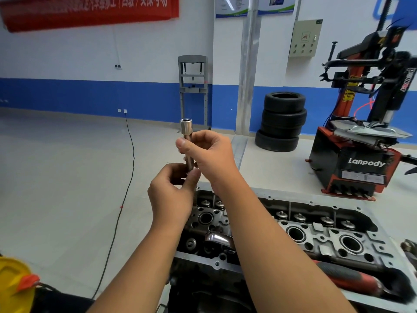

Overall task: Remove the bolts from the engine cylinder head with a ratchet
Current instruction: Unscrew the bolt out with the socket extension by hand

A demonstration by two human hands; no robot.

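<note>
A chrome extension bar with a socket (186, 127) on its top end stands upright in the air above the engine. My right hand (206, 152) pinches the bar just under the socket. Lower down, my left hand (173, 193) grips the bar's bottom end, which is hidden in my fingers. The grey engine cylinder head (316, 236) lies below my arms, with spark plug wells and valve springs showing. The ratchet lies on the head: its chrome head (217, 239) sits near the left end, and its red and black handle (352, 279) runs to the right.
A stack of black tyres (282, 120) and a red tyre changer (361, 143) stand behind the engine. A grey press frame (194, 91) is at the far wall. A black cable (126, 177) crosses the floor. A yellow object (13, 285) sits at lower left.
</note>
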